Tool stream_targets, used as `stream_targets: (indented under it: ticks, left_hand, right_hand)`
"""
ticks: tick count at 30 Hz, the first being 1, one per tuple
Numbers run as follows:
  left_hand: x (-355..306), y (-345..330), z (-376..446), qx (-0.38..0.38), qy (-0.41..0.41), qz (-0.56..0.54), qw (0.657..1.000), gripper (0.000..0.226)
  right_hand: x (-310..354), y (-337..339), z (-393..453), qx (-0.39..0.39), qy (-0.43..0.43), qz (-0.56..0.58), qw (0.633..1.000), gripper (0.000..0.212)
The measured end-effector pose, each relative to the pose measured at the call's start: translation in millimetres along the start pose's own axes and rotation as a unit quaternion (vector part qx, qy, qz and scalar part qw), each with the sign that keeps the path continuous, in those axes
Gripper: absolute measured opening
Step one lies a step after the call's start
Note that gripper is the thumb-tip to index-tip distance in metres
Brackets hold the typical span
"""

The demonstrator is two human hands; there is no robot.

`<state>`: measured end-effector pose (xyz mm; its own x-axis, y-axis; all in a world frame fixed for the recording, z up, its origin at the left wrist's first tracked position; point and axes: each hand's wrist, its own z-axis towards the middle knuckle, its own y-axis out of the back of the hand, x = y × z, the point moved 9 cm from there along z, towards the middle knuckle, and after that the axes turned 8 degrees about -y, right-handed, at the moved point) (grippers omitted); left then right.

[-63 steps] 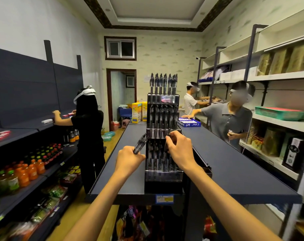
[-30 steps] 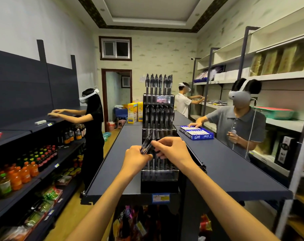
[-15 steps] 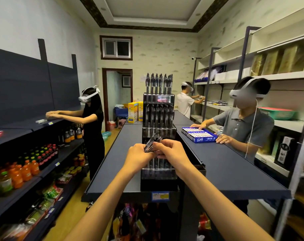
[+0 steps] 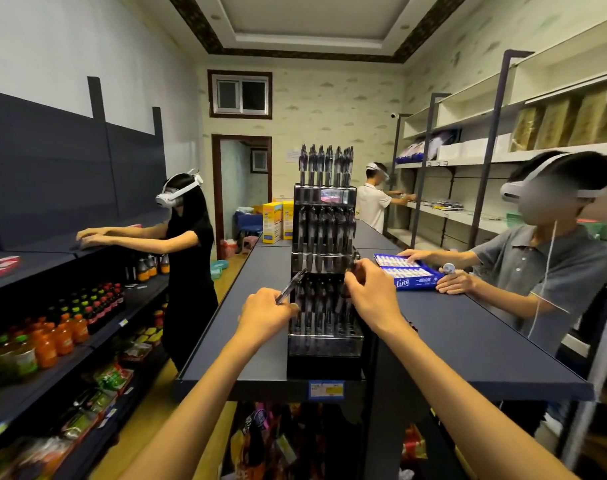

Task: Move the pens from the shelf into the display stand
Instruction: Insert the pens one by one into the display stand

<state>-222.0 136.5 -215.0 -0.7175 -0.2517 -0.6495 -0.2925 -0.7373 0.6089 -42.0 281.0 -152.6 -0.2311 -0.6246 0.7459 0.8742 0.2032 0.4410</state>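
Two pens are on the go right now, one per hand. Left hand is curled around a pen near its lower end, so the pen sticks up out of the fist and leans away and to the right, long axis diagonal, top end right next to the front of the display stand. Right hand is pinching a second pen up by its fingertips, just off the stand's right edge. That one looks closer to upright but most of it is hidden behind the fingers, so I can't say which end is up.

Looks to me like the slotting-in step: right-hand pen is about to go into a slot on the bottom tier, which sits just below and in front of that hand and has some gaps on its right side. I'd say the next move needs the pen stood straight up over an empty hole and lowered in without knocking its neighbours. Left-hand pen would need tipping upright first. The stand sits on the dark shelf top, between both hands.
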Motion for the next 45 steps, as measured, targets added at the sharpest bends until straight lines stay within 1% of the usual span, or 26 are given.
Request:
stream_targets:
  ticks: [3, 10, 12, 14, 17, 23, 26, 28, 29, 31, 33, 35, 37, 40, 43, 45]
  left_hand:
    - [1, 1, 1, -0.006, 0.003, 0.001, 1.000, 0.026]
    - [1, 2, -1, -0.002, 0.005, 0.006, 1.000, 0.022]
    - [-2, 1, -3, 0.004, 0.005, 0.003, 1.000, 0.025]
    - [-4, 1, -4, 0.007, 0.006, 0.005, 1.000, 0.028]
    - [-8, -1, -5, 0.019, 0.000, 0.001, 1.000, 0.036]
    - [-19, -1, -9, 0.026, -0.011, -0.004, 1.000, 0.043]
    - [-21, -1, -10, 0.025, -0.006, -0.006, 1.000, 0.043]
    - [-22, 0, -8, 0.018, -0.002, -0.007, 1.000, 0.044]
    - [-24, 0, -8, 0.016, -0.002, -0.001, 1.000, 0.043]
    - [-29, 1, -8, 0.015, -0.005, 0.016, 1.000, 0.039]
    - [-36, 1, -9, 0.016, -0.010, 0.039, 0.999, 0.031]
    - [-45, -2, -11, 0.023, -0.019, 0.072, 0.997, 0.018]
    - [-53, -5, -13, 0.027, -0.037, 0.098, 0.994, 0.013]
    - [-59, -9, -15, 0.033, -0.051, 0.103, 0.993, 0.010]
    - [-55, -5, -15, 0.031, -0.046, 0.109, 0.993, 0.008]
    - [-50, 0, -16, 0.026, -0.038, 0.112, 0.993, 0.010]
  right_hand:
    - [1, -9, -4, 0.007, 0.021, -0.022, 1.000, 0.020]
    - [-8, -25, -6, 0.026, 0.027, -0.089, 0.995, 0.022]
    - [-7, -27, -6, 0.030, 0.034, -0.112, 0.993, 0.023]
    - [-9, -34, -9, 0.054, 0.032, -0.158, 0.985, 0.025]
    - [-18, -43, -16, 0.085, 0.005, -0.210, 0.974, 0.029]
    - [-19, -44, -25, 0.099, -0.011, -0.209, 0.973, 0.028]
    - [-11, -31, -22, 0.079, -0.005, -0.202, 0.976, 0.024]
    - [0, -21, -20, 0.063, 0.005, -0.155, 0.986, 0.018]
    - [5, -18, -19, 0.068, 0.003, -0.101, 0.992, 0.016]
    - [12, -21, -20, 0.117, -0.019, 0.030, 0.992, 0.012]
    - [16, -28, -23, 0.178, -0.050, 0.134, 0.974, 0.010]
    - [18, -32, -27, 0.206, -0.061, 0.168, 0.962, 0.018]
    - [18, -32, -28, 0.200, -0.063, 0.162, 0.964, 0.025]
    - [12, -35, -29, 0.192, -0.091, 0.194, 0.958, 0.023]
    - [3, -35, -27, 0.195, -0.133, 0.266, 0.935, 0.022]
    - [-2, -29, -23, 0.177, -0.154, 0.322, 0.917, 0.020]
